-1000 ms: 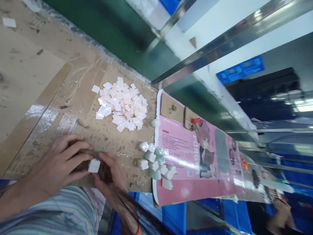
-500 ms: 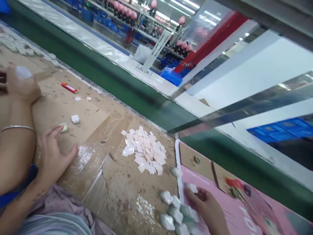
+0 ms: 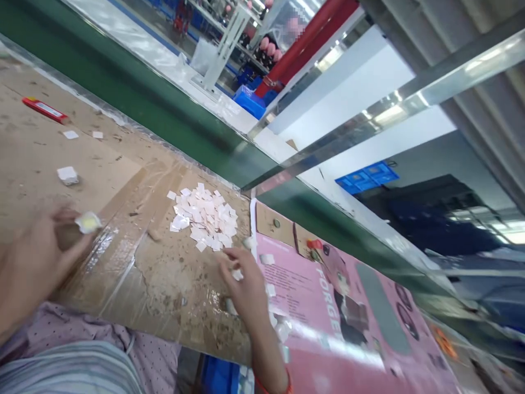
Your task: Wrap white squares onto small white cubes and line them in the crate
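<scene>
Hands (image 3: pixel 39 251) (image 3: pixel 248 280), two; left-held piece (image 3: pixel 89 222), one

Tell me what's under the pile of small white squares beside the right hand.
Brown cardboard shows around most of the pile, up to its edges. The middle is covered by the heap itself, so I can't tell what lies beneath it.

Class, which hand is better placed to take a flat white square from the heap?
Probably the right hand, beside the heap of flat white squares, though a small white piece shows among its fingers; the left hand is farther off, pinching a whitish, yellow-centred piece.
</scene>
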